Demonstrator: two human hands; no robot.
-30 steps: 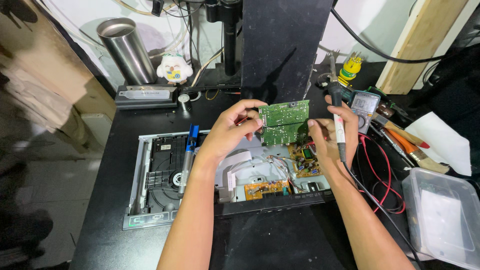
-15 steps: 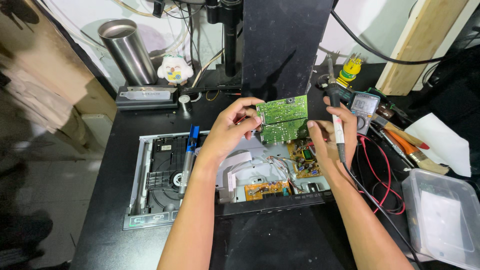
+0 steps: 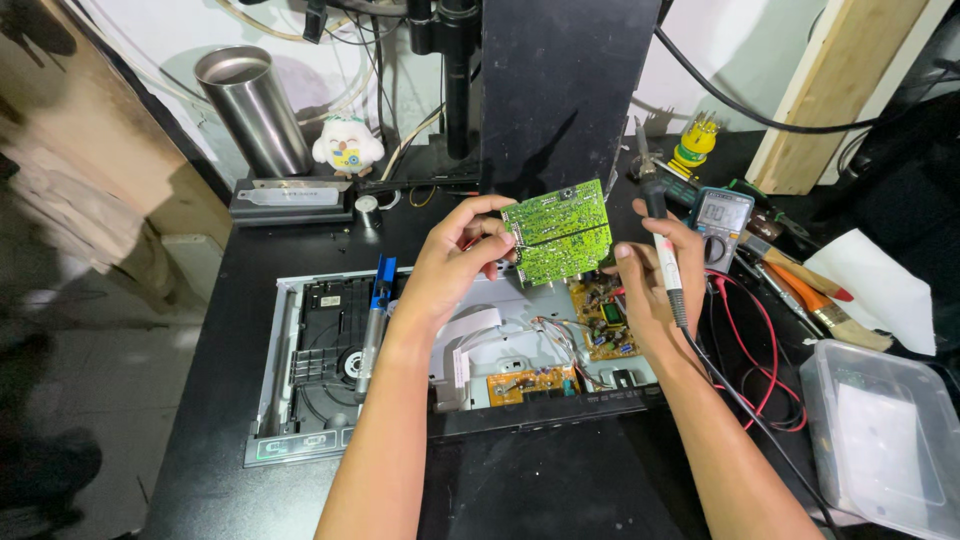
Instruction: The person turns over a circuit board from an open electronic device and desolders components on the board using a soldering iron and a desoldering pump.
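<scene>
1. Holding the green rectangular printed circuit board [image 3: 556,231] up over the opened silver disc-player chassis [image 3: 300,300], tilted, solder side toward me. My left hand [image 3: 455,262] pinches its left edge between thumb and fingertips; edge grip only, no skin on the joints, so I judge it sound.
2. My right hand [image 3: 655,275] has its fingers curled shut around a slim pen-shaped probe with a white barrel and black cable [image 3: 665,268], held upright just beside the board's right edge. Whether the thumb touches that edge I cannot tell.
3. Judgement: steady the board by bracing the left wrist, and keep the probe tip off neighbouring pads.
4. Thin white wires [image 3: 555,335] run in the chassis below; whether any is tied to the lifted board is unclear, so lift no higher.
5. Grey handheld multimeter [image 3: 722,212] lies near the right hand, its red leads [image 3: 745,350] looped on the black bench top [image 3: 230,400]. Keep the loops clear of the forearm.
6. Orange-brown circuit board [image 3: 605,315] remains seated in the chassis directly beneath; avoid dropping anything on it.
</scene>
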